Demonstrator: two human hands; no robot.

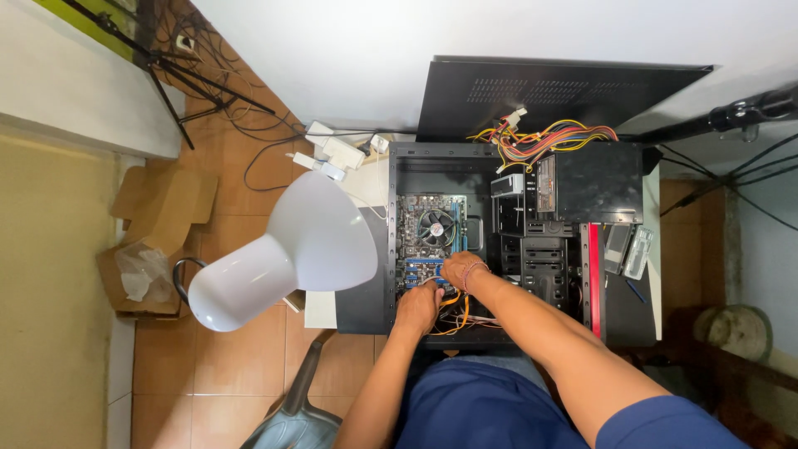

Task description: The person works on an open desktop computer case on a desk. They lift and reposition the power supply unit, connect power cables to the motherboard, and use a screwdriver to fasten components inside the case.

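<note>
Two hands, left hand [418, 305], right hand [460, 269], on one motherboard [428, 241]; fingers' grip unclear; one lamp [287, 254].

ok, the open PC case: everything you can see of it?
The black metal PC case lies on its side on a white table, side panel off. Inside: motherboard with round cooler fan, drive bays, power supply with loose coloured wires. Both hands, left and right, reach into it.

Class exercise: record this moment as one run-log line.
left hand: among orange wires | right hand: on motherboard | open computer case on table | lamp left
</note>
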